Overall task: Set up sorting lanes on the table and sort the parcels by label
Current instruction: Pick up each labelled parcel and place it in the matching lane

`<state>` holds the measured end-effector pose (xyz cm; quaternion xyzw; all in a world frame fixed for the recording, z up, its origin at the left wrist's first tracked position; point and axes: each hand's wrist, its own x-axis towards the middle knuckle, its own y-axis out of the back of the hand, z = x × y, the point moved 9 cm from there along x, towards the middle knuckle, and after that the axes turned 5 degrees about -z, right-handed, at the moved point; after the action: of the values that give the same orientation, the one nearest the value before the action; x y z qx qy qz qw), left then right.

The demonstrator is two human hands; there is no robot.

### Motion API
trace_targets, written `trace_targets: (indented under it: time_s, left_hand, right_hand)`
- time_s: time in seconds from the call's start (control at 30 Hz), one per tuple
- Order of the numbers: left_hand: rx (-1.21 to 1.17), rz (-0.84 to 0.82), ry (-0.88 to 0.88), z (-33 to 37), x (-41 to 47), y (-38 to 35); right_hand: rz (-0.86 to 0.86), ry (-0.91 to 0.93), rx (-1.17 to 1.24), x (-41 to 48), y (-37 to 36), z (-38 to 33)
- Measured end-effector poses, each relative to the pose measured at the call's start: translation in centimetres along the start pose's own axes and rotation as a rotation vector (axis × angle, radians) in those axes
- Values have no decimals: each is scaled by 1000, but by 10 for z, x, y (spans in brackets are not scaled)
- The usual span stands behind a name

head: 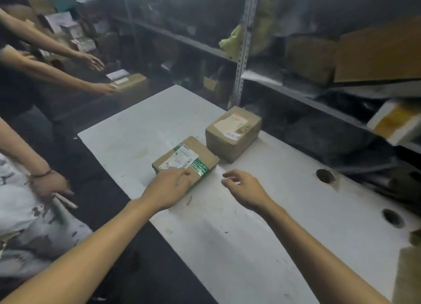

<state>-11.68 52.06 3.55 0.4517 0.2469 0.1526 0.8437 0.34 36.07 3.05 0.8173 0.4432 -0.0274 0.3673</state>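
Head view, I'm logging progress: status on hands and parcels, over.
Left hand rests on green-taped parcel. Right hand open, holding nothing. Taller parcel just behind, on table. Nothing between hands and parcels.

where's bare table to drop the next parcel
Bare: the far corner of the table, behind the taped parcel and left of the tall parcel; also the near stretch from the right hand out to the holes. Crowded: the middle, where the left hand rests on the taped parcel.
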Motion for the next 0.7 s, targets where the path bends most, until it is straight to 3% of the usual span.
trace_targets:
  time_s: [0.27, 0.5, 0.7]
  left_hand:
    - [128, -18, 116, -67, 112, 2]
    - [148, -92, 221, -103, 159, -17]
    - [-5, -134, 260, -103, 162, -23]
  right_hand:
    - [-113, -231, 151, 97, -56, 36]
    - [-136, -383, 640, 149, -113, 45]
    - [-73, -420, 667, 153, -109, 52]
